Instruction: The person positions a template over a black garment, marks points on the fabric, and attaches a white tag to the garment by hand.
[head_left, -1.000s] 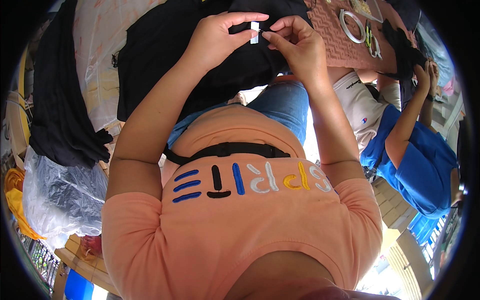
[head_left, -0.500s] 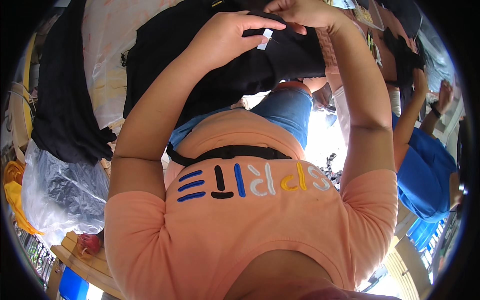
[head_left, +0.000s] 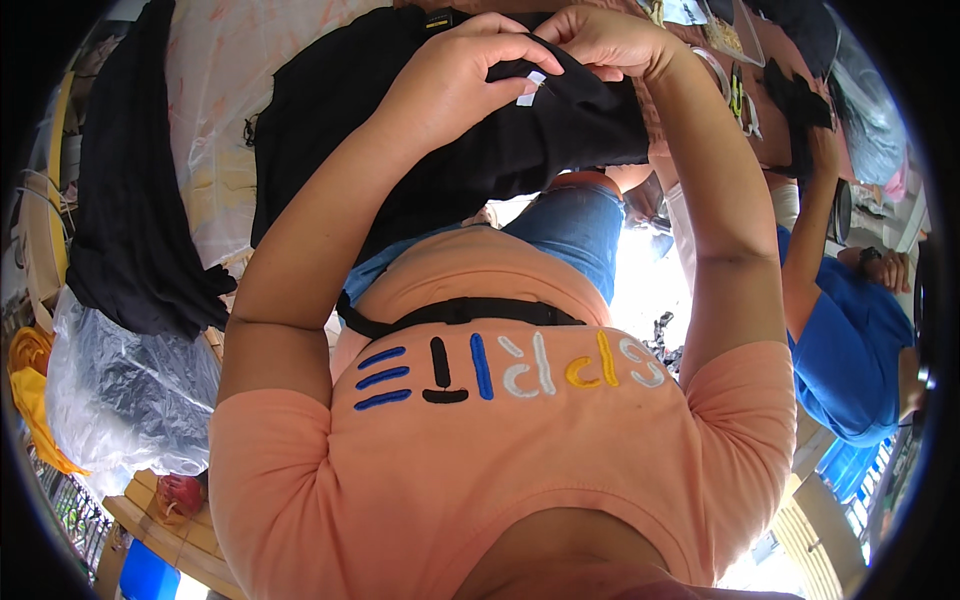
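Note:
A black garment [head_left: 330, 120] spreads over the table edge and hangs down over my lap. My left hand [head_left: 450, 75] pinches a fold of it between thumb and fingers. A small white label [head_left: 531, 88] shows beside that thumb. Close by on the right, my right hand [head_left: 610, 40] grips the same cloth, its fingertips partly tucked under the fold. A dark neck label with yellow marks [head_left: 440, 19] lies on the garment beyond my left hand. Whether either hand also has a small tool or thread is too hidden to make out.
Another black cloth [head_left: 135, 180] hangs at the left beside clear plastic sheeting [head_left: 215, 120]. A crumpled plastic bag [head_left: 130, 385] sits below it. Yellow-handled snippers [head_left: 738, 95] lie on the table at right. A co-worker in a blue shirt [head_left: 850, 350] handles black cloth [head_left: 797, 105] there.
Both hands have come slightly nearer with the cloth, and more of the right hand and the neck label shows. The co-worker's arms have shifted.

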